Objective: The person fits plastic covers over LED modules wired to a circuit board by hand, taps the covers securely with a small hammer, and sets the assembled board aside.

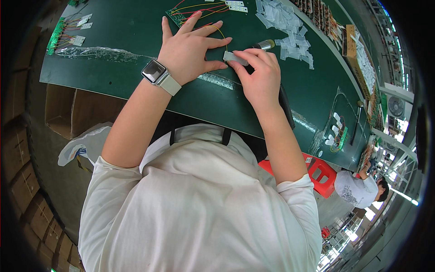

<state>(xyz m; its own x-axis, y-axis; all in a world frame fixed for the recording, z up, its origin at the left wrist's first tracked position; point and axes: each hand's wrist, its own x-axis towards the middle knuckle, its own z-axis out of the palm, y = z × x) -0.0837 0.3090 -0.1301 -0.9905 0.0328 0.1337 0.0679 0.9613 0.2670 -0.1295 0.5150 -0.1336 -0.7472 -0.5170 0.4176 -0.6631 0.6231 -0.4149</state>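
While both hands met on the green table [136, 31]:
Left hand [190, 47]: fingers spread flat, pressing wires [213, 28].
Right hand [260, 77]: pinched a small grey piece [233, 57].

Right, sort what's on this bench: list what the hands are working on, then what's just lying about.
In hand:
- left hand, flat on the wired board
- right hand, pinching the small white piece
- yellow wire running to that piece

Lying about:
- pile of clear bags
- other wired board, far left
- third board, right
- plastic strip
- red stool
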